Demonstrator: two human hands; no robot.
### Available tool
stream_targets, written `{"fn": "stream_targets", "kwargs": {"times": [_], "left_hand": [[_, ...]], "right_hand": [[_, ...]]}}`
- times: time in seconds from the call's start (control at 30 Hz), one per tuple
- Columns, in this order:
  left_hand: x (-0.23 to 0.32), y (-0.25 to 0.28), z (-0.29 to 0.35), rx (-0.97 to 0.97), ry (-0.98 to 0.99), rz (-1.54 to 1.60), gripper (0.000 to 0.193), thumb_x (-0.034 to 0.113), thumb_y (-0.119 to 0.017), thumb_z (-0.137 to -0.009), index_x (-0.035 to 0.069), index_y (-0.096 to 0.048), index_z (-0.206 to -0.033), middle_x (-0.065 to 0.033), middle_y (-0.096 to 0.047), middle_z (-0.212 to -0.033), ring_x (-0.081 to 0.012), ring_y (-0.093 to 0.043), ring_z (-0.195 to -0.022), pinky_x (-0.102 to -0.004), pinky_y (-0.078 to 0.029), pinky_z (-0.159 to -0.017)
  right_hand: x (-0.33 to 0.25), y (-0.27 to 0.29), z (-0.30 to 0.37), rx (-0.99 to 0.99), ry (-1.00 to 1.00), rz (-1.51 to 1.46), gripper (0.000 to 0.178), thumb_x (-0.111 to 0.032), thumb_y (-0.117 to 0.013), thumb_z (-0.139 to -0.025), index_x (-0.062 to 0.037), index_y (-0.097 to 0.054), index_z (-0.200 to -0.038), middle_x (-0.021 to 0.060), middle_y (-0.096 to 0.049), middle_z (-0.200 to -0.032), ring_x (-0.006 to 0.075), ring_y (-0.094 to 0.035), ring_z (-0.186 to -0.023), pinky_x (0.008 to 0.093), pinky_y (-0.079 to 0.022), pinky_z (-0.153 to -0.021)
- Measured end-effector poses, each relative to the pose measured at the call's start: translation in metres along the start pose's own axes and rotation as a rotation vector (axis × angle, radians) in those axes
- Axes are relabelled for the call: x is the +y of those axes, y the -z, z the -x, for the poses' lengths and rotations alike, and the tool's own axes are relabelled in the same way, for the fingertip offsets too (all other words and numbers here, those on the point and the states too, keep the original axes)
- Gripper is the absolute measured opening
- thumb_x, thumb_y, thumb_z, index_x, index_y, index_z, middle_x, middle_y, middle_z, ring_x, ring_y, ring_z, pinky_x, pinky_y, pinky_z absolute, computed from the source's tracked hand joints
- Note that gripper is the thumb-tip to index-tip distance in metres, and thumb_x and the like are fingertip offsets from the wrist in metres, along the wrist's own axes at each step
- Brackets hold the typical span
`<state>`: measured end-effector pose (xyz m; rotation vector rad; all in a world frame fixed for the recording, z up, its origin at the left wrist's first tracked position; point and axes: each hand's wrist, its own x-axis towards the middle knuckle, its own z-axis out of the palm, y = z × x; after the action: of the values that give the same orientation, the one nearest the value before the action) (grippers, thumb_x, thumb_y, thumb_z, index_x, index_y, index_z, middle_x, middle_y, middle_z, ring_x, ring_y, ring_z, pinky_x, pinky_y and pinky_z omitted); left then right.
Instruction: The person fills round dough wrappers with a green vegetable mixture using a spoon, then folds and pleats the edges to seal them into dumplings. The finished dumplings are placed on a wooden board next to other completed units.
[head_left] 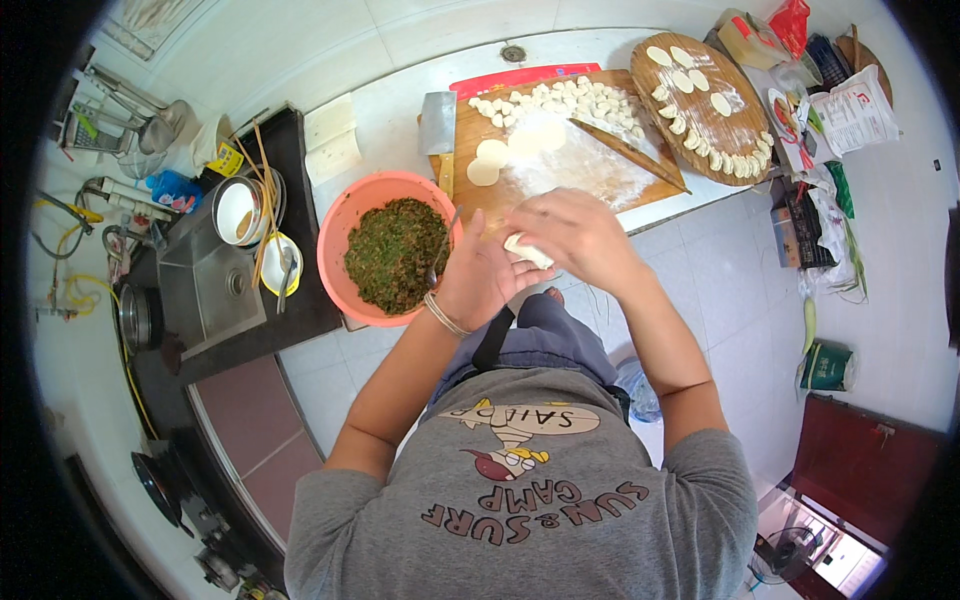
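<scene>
A folded white dumpling lies across the fingers of my left hand, whose palm is turned up and thumb raised. From above, my right hand curls over it, fingers closed against the dough; its fingertips are partly hidden. Just left of my hands stands a pink bowl of chopped green and brown filling, with a spoon leaning in it. Beyond my hands is a floured wooden board bearing round wrappers, several small dough pieces and a rolling pin.
A cleaver rests at the board's left edge. At the far right, a round wooden board carries several finished dumplings and flat wrappers. On the left are a sink, stacked bowls with chopsticks, and hanging ladles.
</scene>
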<state>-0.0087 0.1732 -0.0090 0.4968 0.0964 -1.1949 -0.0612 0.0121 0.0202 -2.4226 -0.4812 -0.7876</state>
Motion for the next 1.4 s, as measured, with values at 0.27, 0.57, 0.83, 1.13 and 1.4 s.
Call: {"fn": "stream_targets", "kwargs": {"times": [0.27,0.57,0.83,1.13,1.4], "left_hand": [[0.0,-0.002,-0.002,-0.133,-0.133,0.204,0.068,0.056,-0.027,-0.094,-0.003,-0.043,-0.124,-0.0281,-0.044,-0.129,-0.0378,-0.04,-0.125,-0.0469,-0.029,-0.107],[-0.004,-0.003,-0.009,-0.143,-0.107,0.254,0.065,0.053,-0.03,-0.095,-0.004,-0.044,-0.123,-0.03,-0.04,-0.131,-0.0353,-0.038,-0.126,-0.0434,-0.031,-0.106],[-0.006,-0.006,-0.01,-0.103,-0.131,0.205,0.064,0.052,-0.03,-0.095,-0.004,-0.045,-0.121,-0.0294,-0.042,-0.13,-0.0354,-0.038,-0.126,-0.0432,-0.032,-0.105],[-0.003,-0.005,-0.008,-0.134,-0.137,0.234,0.063,0.051,-0.028,-0.096,-0.004,-0.046,-0.121,-0.0262,-0.043,-0.131,-0.0379,-0.036,-0.128,-0.0465,-0.03,-0.106],[-0.002,-0.007,-0.008,-0.157,-0.097,0.288,0.064,0.052,-0.028,-0.095,-0.004,-0.046,-0.122,-0.0279,-0.041,-0.132,-0.0363,-0.036,-0.128,-0.046,-0.029,-0.107]], "right_hand": [[-0.022,0.021,0.025,0.031,-0.543,-0.057,0.01,-0.012,-0.063,-0.081,-0.0028,-0.062,-0.077,0.0116,-0.059,-0.07,0.0295,-0.057,-0.065,0.0359,-0.045,-0.058],[-0.021,-0.003,0.037,0.059,-0.484,-0.03,0.012,-0.009,-0.064,-0.081,0.0,-0.057,-0.078,0.0107,-0.056,-0.069,0.0238,-0.055,-0.058,0.0326,-0.043,-0.053],[-0.021,-0.002,0.04,0.049,-0.562,-0.095,0.008,-0.006,-0.064,-0.08,-0.0002,-0.058,-0.081,0.0108,-0.058,-0.072,0.0253,-0.057,-0.061,0.0315,-0.046,-0.056],[-0.022,0.002,0.045,0.056,-0.437,-0.072,0.01,-0.005,-0.063,-0.078,-0.0035,-0.063,-0.087,0.0111,-0.06,-0.077,0.0294,-0.06,-0.069,0.0363,-0.048,-0.061],[-0.013,0.011,0.041,0.071,-0.134,0.008,0.022,-0.002,-0.065,-0.068,-0.007,-0.067,-0.09,0.0056,-0.059,-0.087,0.0233,-0.058,-0.077,0.0328,-0.048,-0.063]]}}
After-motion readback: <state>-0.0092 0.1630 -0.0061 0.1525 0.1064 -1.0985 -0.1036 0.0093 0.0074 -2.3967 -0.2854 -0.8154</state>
